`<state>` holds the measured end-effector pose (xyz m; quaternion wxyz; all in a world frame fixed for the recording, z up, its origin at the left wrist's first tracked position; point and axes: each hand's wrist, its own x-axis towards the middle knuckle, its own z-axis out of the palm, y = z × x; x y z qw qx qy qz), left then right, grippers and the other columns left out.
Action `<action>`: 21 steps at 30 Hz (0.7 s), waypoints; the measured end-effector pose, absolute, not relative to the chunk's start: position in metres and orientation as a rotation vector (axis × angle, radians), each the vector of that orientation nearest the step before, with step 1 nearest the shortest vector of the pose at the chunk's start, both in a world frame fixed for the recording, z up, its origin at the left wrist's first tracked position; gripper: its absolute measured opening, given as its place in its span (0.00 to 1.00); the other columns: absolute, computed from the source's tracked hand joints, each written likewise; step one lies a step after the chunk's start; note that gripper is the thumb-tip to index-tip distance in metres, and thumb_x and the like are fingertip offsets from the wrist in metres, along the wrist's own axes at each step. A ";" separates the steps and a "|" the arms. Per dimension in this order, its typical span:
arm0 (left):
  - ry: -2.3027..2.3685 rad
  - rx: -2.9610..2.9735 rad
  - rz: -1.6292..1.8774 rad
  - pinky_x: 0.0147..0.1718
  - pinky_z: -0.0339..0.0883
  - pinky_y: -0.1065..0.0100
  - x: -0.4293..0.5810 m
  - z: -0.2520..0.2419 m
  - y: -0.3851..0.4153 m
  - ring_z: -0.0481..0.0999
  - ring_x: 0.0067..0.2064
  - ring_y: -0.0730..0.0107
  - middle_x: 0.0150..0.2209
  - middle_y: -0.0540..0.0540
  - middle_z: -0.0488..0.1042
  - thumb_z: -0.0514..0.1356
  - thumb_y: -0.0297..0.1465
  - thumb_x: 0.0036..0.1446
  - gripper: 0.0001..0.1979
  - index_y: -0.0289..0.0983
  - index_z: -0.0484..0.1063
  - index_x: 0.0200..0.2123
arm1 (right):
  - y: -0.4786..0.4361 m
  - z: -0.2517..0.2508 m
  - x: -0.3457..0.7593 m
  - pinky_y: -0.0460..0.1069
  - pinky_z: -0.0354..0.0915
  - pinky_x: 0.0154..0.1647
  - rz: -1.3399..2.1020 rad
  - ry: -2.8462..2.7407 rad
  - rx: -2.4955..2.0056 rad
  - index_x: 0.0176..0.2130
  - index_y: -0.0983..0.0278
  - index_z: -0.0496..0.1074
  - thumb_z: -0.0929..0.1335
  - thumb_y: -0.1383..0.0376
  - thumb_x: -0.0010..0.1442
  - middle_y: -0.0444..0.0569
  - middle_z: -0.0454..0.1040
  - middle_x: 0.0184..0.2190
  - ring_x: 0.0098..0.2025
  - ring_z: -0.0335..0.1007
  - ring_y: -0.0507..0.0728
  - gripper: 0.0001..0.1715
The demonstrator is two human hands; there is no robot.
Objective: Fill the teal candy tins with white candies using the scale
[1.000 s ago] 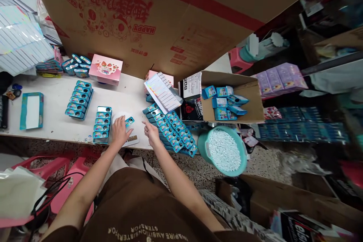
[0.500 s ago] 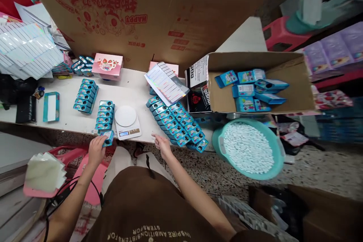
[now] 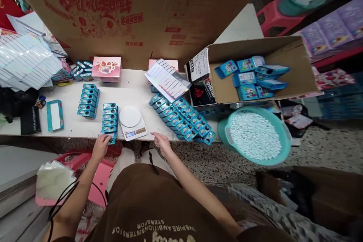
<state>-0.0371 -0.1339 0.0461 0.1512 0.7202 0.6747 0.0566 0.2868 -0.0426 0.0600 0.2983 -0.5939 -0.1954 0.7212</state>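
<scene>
My left hand (image 3: pixel 100 148) is shut on a small blue tin (image 3: pixel 111 138) at the near end of a short column of matching tins (image 3: pixel 110 120), on the white table (image 3: pixel 68 126). To its right stands a white digital kitchen scale (image 3: pixel 132 122) with nothing on its round plate. My right hand (image 3: pixel 162 143) rests at the table's near edge with its fingers apart, holding nothing. Just beyond it lie diagonal rows of blue tins (image 3: pixel 181 120).
Another column of tins (image 3: pixel 88 100) stands at the left, beside a blue-edged box lid (image 3: pixel 55 115). Holographic printed sheets (image 3: pixel 167 79) and a pink box (image 3: pixel 106 69) lie at the back. An open carton of blue boxes (image 3: pixel 249 77) and a teal basin of white pellets (image 3: pixel 255 135) sit to the right.
My left hand has carried the tin from the scale, toward me and left, to the column's near end. My right hand has drawn back to the table's near edge. The view has shifted.
</scene>
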 end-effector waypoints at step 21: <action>2.222 1.718 0.602 0.62 0.40 0.48 -0.044 0.025 -0.118 0.46 0.66 0.52 0.63 0.32 0.52 0.52 0.49 0.55 0.40 0.33 0.46 0.64 | -0.017 0.034 0.187 0.44 0.38 0.17 2.017 -0.665 -1.661 0.30 0.69 0.75 0.69 0.53 0.44 0.35 0.50 0.12 0.14 0.42 0.45 0.21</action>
